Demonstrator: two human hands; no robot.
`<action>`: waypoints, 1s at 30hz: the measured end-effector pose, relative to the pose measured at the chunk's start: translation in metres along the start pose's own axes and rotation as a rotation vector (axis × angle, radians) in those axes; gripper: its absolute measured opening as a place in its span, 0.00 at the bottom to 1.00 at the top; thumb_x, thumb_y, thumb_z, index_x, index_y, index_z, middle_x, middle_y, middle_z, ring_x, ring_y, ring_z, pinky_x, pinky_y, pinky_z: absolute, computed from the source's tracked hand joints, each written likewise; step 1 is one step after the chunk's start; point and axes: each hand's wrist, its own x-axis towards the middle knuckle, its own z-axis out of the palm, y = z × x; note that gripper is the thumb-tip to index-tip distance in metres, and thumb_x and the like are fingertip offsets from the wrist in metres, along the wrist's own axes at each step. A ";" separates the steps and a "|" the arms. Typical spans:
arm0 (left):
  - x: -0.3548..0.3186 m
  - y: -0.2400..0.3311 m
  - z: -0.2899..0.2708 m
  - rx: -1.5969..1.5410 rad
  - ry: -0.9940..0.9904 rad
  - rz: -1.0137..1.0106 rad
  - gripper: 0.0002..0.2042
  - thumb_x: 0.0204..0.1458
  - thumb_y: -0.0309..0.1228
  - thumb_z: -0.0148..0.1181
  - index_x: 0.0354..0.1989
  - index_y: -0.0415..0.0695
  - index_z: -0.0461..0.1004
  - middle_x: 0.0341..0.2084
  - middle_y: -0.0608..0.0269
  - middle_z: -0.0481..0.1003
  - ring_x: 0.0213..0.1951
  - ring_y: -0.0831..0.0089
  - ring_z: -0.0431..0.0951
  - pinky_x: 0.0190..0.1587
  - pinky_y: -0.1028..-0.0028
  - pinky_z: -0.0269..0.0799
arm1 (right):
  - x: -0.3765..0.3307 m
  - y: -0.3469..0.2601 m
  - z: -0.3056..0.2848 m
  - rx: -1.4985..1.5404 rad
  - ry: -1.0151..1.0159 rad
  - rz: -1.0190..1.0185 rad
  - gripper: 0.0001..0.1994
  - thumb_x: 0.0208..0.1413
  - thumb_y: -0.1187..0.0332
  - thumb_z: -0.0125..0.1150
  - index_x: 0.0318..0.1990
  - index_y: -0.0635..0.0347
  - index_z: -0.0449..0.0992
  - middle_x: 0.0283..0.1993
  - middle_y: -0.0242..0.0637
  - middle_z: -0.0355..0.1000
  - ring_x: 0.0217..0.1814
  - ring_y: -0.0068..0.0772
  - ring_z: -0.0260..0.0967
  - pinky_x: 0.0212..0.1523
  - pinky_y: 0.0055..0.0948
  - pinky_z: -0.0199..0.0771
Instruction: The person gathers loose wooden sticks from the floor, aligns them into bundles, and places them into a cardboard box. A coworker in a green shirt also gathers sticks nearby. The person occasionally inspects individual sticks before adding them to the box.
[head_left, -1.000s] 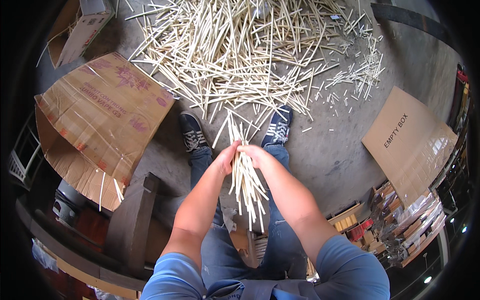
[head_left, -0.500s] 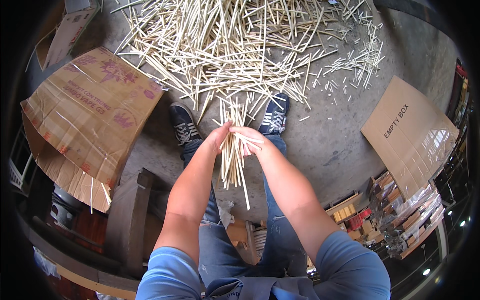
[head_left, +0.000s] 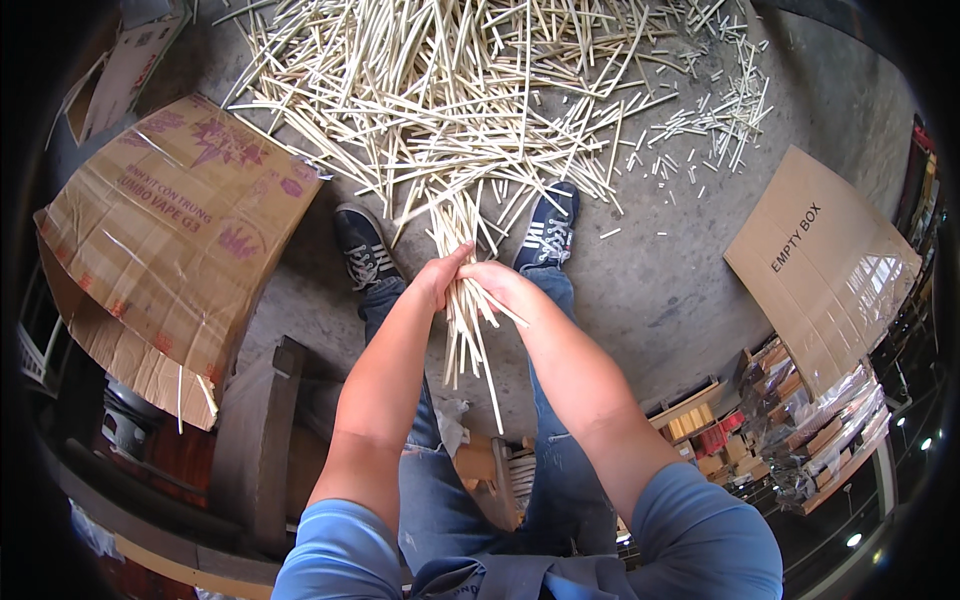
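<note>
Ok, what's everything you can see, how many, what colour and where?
stick bundle: one, pale, middle
stick pile: one, pale, top middle
bits: many, pale, upper right
boxes: at least three, brown, left and right
post: one, dark, lower left
wrapped stack: one, multicoloured, lower right
floor: one, grey, under pile
shoes: two, navy, below pile
jeans: one pair, blue, bottom middle
sleeves: two, blue, bottom
left hand: one, bare, on bundle
right hand: one, bare, on bundle

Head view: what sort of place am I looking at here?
Probably a workshop or warehouse: a bare concrete floor with a large heap of pale sticks, a big cardboard box on the left, and plastic-wrapped stacked goods at lower right.
</note>
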 end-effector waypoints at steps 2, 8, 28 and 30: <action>0.008 0.012 0.000 0.110 0.002 -0.088 0.28 0.50 0.53 0.64 0.47 0.39 0.73 0.33 0.49 0.79 0.28 0.59 0.81 0.36 0.54 0.78 | 0.007 0.000 0.007 -0.039 0.048 -0.084 0.10 0.57 0.69 0.52 0.38 0.68 0.74 0.30 0.46 0.75 0.27 0.41 0.76 0.26 0.42 0.78; 0.022 0.016 0.010 0.236 0.025 -0.110 0.16 0.50 0.40 0.64 0.39 0.41 0.74 0.26 0.54 0.76 0.23 0.59 0.77 0.32 0.52 0.75 | -0.004 0.007 0.011 -0.322 0.109 -0.055 0.12 0.58 0.64 0.53 0.45 0.60 0.72 0.37 0.36 0.75 0.36 0.33 0.74 0.35 0.40 0.77; 0.025 -0.002 -0.023 -0.100 -0.181 -0.042 0.12 0.52 0.33 0.64 0.37 0.36 0.76 0.26 0.55 0.79 0.23 0.64 0.80 0.28 0.64 0.80 | 0.043 -0.023 0.013 0.197 0.212 -0.115 0.21 0.65 0.54 0.49 0.55 0.61 0.66 0.41 0.51 0.72 0.40 0.49 0.72 0.41 0.52 0.74; 0.022 -0.001 -0.019 -0.009 -0.160 -0.078 0.10 0.50 0.30 0.65 0.35 0.36 0.76 0.24 0.55 0.79 0.22 0.64 0.80 0.26 0.64 0.80 | 0.037 -0.017 0.005 0.255 0.130 -0.118 0.18 0.66 0.59 0.47 0.54 0.63 0.67 0.40 0.50 0.72 0.39 0.46 0.72 0.40 0.48 0.75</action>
